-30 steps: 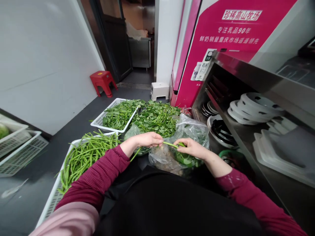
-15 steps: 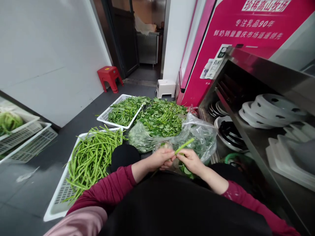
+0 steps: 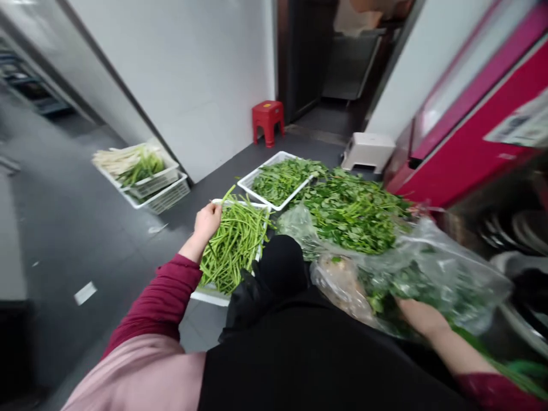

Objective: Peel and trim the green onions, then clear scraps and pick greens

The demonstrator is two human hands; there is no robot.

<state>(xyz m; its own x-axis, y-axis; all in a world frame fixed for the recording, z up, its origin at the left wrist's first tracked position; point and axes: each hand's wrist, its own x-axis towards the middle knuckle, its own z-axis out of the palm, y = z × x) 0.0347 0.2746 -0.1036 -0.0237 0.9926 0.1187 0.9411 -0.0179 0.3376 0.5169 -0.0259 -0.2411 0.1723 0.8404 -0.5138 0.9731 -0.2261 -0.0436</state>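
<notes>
My left hand (image 3: 208, 220) is closed around a green stalk (image 3: 229, 194), at the far left corner of a white basket (image 3: 210, 294). Long bare green stems (image 3: 234, 242) are heaped in that basket. On the right, my right hand (image 3: 420, 317) reaches into leafy greens beside a clear plastic bag (image 3: 454, 262); its fingers are hidden among the leaves. In front of me spreads a large pile of leafy greens (image 3: 355, 211). Behind the stems stands a second white basket (image 3: 278, 206) of leafy greens.
Stacked white baskets (image 3: 166, 194) with pale vegetables stand by the wall at left. A red stool (image 3: 268, 121) and a white stool (image 3: 369, 151) are near the doorway. At right are a pink cabinet (image 3: 475, 148) and dishes (image 3: 531, 231). A bag with brownish contents (image 3: 342, 285) lies near my lap.
My hands have parted. The left has carried the stalk leftward to the stem basket, and the right has dropped down into the greens. My view has turned to the left.
</notes>
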